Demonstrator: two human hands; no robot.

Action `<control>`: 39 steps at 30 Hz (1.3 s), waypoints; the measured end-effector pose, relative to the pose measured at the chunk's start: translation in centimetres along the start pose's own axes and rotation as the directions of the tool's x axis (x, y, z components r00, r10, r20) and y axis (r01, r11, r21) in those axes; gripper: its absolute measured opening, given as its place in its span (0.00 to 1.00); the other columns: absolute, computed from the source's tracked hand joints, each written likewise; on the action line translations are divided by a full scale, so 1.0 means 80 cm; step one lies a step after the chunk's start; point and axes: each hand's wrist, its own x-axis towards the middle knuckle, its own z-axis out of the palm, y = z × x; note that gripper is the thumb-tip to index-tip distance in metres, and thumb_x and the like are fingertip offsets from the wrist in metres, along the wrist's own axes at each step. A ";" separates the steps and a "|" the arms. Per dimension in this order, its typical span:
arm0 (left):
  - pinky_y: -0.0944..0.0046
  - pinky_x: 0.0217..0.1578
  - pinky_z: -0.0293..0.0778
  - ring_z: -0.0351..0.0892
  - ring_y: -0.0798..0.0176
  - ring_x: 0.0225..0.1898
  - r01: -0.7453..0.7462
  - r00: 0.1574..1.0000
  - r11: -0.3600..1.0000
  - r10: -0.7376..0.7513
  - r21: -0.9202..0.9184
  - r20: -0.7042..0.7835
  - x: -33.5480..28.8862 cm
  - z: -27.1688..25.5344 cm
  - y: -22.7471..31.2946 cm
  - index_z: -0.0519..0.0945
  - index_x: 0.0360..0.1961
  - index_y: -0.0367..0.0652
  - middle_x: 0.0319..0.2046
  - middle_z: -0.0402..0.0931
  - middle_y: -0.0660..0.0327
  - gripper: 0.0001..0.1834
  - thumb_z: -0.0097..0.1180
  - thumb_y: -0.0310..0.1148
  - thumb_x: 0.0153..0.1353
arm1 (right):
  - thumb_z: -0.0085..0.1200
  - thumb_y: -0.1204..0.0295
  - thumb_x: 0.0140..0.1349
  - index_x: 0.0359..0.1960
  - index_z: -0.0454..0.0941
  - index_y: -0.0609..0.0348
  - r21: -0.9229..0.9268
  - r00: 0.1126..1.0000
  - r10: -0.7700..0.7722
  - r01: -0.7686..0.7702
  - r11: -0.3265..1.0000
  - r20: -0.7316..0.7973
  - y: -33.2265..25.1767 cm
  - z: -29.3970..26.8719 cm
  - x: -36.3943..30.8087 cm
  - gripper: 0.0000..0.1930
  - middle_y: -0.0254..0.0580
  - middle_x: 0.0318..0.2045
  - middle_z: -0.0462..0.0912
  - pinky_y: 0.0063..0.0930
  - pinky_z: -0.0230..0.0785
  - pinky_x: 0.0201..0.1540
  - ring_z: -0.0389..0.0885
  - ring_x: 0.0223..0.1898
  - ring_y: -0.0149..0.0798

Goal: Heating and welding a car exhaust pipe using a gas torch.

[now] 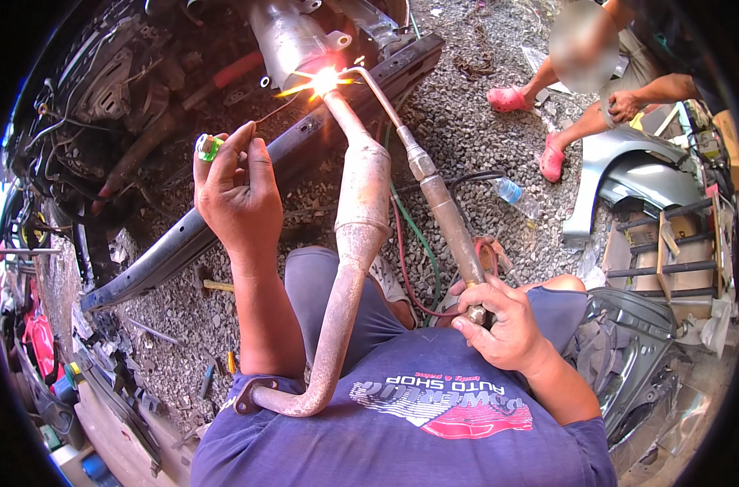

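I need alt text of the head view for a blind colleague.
A person's right hand holds a torch, its tip beside a bright glare between an exhaust pipe and a larger metal part; the left hand holds a thin rod toward it. Gravel lies below.

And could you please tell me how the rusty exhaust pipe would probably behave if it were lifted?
The rusty exhaust pipe would likely be stiff, since it looks like bent metal tubing. Its bulging section could make it heavier there and awkward to balance. The roughened, rusted surface suggests it probably wouldn't be very slippery.
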 end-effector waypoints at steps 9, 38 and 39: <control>0.67 0.36 0.83 0.84 0.68 0.35 0.001 1.000 1.000 -0.001 -0.003 0.004 0.000 -0.001 0.000 0.95 0.51 0.41 0.42 0.83 0.61 0.10 0.70 0.24 0.71 | 0.74 0.76 0.65 0.46 0.84 0.57 0.009 1.000 0.010 -0.010 1.000 -0.005 -0.001 0.001 0.000 0.12 0.52 0.49 0.90 0.39 0.82 0.51 0.89 0.44 0.48; 0.68 0.37 0.82 0.86 0.69 0.39 0.052 0.999 0.995 -0.051 -0.090 0.015 -0.002 0.001 -0.006 0.94 0.52 0.40 0.45 0.84 0.60 0.10 0.70 0.24 0.72 | 0.74 0.78 0.64 0.46 0.84 0.59 -0.028 0.996 0.070 -0.071 0.997 -0.047 -0.001 -0.039 -0.032 0.12 0.53 0.51 0.91 0.38 0.81 0.49 0.90 0.41 0.47; 0.68 0.37 0.82 0.85 0.70 0.40 0.048 0.999 0.995 -0.048 -0.089 0.009 -0.003 0.001 -0.007 0.94 0.53 0.40 0.46 0.84 0.61 0.11 0.70 0.24 0.72 | 0.74 0.78 0.64 0.46 0.84 0.59 -0.010 0.995 0.073 -0.074 0.997 -0.071 0.000 -0.035 -0.029 0.12 0.53 0.50 0.91 0.39 0.82 0.50 0.91 0.43 0.50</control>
